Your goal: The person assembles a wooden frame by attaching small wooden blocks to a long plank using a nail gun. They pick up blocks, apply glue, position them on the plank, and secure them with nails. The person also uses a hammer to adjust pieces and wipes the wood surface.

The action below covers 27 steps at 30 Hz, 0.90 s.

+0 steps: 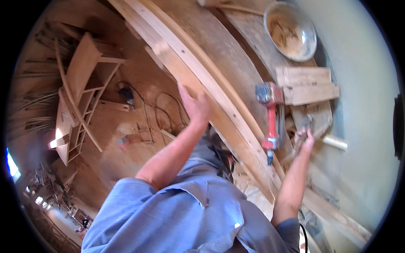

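Long pale wooden boards [219, 99] lie side by side across the bench before me. My left hand [197, 105] is on the near board's edge, thumb stretched along it and the other fingers curled at the wood, partly hidden. To the right, my right hand [303, 138] reaches past the boards, its fingers drawn together by a small dark thing too blurred to name. Between the boards and that hand lies a red nail gun [272, 114], its dark fitting pointing toward me. Nobody touches it.
Stacked wood blocks [310, 84] and a metal bowl [291, 31] holding brownish material stand on the worn bench [211, 31] near the pale wall. A wooden frame [86, 92] stands on the dusty floor at left, with cables [154, 107] and a power tool [125, 92] nearby.
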Available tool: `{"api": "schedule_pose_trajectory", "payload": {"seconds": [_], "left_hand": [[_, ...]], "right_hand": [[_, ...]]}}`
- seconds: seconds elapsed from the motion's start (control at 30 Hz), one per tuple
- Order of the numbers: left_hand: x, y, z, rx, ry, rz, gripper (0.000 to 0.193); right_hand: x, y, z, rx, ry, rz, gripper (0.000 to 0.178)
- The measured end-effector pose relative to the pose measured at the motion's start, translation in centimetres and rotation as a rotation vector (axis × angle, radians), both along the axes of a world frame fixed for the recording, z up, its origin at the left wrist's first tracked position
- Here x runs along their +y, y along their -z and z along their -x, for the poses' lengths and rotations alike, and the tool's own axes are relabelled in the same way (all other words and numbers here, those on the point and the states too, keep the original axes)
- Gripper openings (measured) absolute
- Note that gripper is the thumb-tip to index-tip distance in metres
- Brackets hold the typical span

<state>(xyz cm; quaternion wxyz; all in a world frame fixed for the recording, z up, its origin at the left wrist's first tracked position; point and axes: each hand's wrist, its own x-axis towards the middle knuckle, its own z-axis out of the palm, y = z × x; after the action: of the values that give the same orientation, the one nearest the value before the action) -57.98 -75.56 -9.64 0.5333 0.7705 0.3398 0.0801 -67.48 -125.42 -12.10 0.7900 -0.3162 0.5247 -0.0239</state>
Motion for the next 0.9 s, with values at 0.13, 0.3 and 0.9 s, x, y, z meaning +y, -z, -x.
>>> {"api": "schedule_pose_trajectory", "payload": {"seconds": [0.13,0.3,0.9], "left_hand": [[-1.2,-2.9,1.6,0.114,0.01,0.293,0.071],[-5.3,-4.5,9.2,0.035,0.133,0.661,0.059],[-10.4,-6.6,12.6,0.736,-0.052,1.168,0.05]], "right_hand": [[2.0,0.8,0.6,0.13,0.024,0.087,0.017],[1.3,1.1,2.6,0.157,-0.031,0.057,0.019],[20.6,-7.4,-2.4,0.077,-1.129,1.261,0.054]]}}
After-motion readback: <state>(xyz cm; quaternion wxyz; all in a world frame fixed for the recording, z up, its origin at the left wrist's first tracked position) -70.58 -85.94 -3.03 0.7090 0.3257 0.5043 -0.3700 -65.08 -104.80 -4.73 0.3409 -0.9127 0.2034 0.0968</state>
